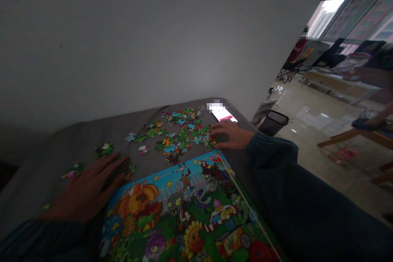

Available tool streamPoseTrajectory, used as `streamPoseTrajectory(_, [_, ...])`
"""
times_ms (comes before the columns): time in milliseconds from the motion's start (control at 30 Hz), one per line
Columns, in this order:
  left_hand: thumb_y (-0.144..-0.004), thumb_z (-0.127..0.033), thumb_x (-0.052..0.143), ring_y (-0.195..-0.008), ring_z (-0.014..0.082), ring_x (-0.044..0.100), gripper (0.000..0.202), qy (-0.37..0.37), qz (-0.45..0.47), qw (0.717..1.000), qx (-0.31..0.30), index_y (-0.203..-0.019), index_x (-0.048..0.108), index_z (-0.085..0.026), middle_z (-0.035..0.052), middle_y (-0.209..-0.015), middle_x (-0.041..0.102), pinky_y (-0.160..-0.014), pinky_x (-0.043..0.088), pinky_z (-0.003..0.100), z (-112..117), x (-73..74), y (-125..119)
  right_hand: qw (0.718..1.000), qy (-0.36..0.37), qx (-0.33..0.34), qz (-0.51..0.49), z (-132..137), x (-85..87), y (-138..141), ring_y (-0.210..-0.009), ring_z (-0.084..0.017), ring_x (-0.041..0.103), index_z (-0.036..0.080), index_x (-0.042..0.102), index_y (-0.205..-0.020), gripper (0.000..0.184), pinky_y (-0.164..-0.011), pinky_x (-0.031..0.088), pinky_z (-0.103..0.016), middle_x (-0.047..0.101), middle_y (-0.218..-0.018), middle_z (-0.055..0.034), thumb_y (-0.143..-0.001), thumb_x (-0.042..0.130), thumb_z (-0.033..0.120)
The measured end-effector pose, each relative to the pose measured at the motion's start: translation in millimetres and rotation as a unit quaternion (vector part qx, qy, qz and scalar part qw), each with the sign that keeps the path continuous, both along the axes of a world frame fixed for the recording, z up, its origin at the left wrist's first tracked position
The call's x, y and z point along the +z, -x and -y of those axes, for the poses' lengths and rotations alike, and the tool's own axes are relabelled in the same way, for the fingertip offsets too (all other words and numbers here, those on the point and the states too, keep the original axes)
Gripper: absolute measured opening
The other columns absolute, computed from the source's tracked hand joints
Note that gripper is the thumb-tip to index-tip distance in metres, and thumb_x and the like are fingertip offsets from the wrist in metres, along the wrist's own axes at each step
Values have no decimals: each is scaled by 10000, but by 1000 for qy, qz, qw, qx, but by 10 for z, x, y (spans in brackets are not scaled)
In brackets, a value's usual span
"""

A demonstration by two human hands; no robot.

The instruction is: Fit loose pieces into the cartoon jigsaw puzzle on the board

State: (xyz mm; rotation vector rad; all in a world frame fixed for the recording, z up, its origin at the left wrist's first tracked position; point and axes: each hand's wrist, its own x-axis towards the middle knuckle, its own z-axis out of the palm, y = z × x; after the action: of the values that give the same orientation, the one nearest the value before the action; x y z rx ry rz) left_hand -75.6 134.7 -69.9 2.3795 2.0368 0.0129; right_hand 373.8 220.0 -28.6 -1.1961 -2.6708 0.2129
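Many loose jigsaw puzzle pieces (181, 141) lie in a spread heap on the grey cloth-covered table. In front of them is a colourful cartoon puzzle board (190, 213) with a sunflower, a pumpkin and zombies on it. My left hand (89, 188) rests palm down at the board's left edge, fingers stretched toward a few separate pieces (103, 149). On the right, my right hand (231, 136) reaches over the right side of the heap with its fingers apart. Its fingertips touch or hover at the pieces there; I cannot tell which.
A lit phone (224, 112) lies behind my right hand by the table's far corner. A white wall (153, 41) stands along the table's back. To the right are a dark wire basket (273, 122), a wooden stool (346, 136) and a tiled floor (310, 131).
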Motion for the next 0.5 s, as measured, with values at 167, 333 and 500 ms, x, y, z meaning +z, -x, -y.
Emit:
streamPoseTrajectory(167, [-924, -525, 237, -1425, 309, 431, 677, 2, 0, 1000, -7, -1410, 561, -183, 87, -1573, 432, -1148, 348, 534, 13, 18, -20, 1000, 5, -6, 11, 34, -95, 91, -1300, -309, 501, 239, 644, -1303, 475, -1089, 364, -564, 585, -1401, -124, -882, 697, 452])
streamPoseTrajectory(333, [-936, -507, 201, -1420, 314, 436, 641, -37, -29, 999, 22, -1405, 560, -258, 39, -1577, 426, -1114, 321, 646, 69, 62, -94, 997, -55, -44, 13, 164, -170, 337, -1403, -297, 392, 243, 521, -1437, 502, -1117, 333, -542, 454, -1536, -107, -988, 525, 467])
streamPoseTrajectory(500, [-961, -507, 214, -1435, 326, 411, 624, -56, -12, 998, -19, -1422, 548, -252, 51, -1592, 398, -1120, 327, 626, 103, 11, -99, 991, -70, -101, 56, 246, -191, 468, -1443, -307, 340, 255, 518, -1439, 486, -1133, 269, -565, 442, -1554, -95, -1020, 443, 490])
